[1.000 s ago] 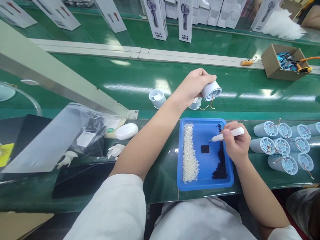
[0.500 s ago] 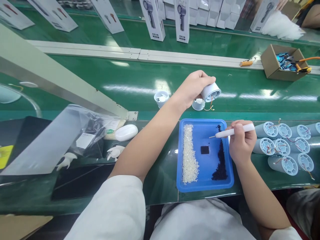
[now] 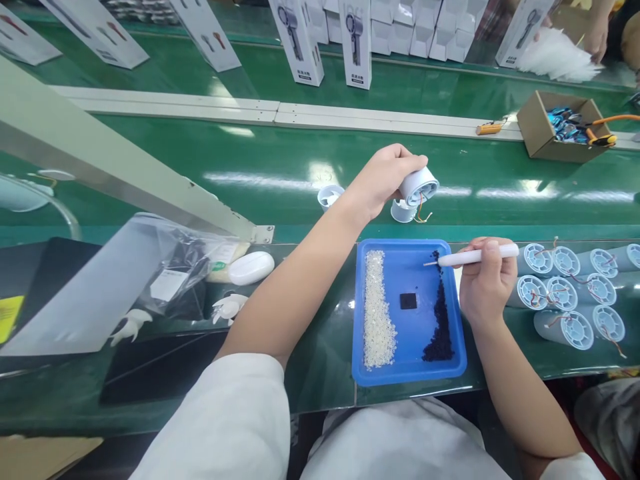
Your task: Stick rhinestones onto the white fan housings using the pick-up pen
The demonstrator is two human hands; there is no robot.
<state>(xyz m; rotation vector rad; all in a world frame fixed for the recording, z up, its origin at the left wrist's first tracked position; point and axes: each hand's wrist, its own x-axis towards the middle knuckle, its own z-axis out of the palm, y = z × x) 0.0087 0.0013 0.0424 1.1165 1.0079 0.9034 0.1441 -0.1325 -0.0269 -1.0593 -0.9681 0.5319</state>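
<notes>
My left hand (image 3: 383, 177) is closed around a pale blue cylindrical fan housing (image 3: 418, 186) with thin wires hanging from it, held above the green belt. My right hand (image 3: 484, 283) grips a white pen-shaped tool (image 3: 475, 255), its tip over the far right corner of a blue tray (image 3: 406, 369). The tray holds a strip of small white beads (image 3: 377, 310), a strip of dark blue beads (image 3: 440, 320) and a small black square (image 3: 408, 301).
Several similar housings (image 3: 570, 293) lie to the right of the tray. Two open housings (image 3: 329, 195) stand on the belt by my left hand. A plastic bag (image 3: 150, 273), white oval part (image 3: 251, 267) and white fan blades (image 3: 228, 307) lie left. A cardboard box (image 3: 543, 127) sits far right.
My right hand has lifted the pen tool off the dark beads and moved it up and right. My left hand with the housing has shifted slightly; the two belt housings drifted right.
</notes>
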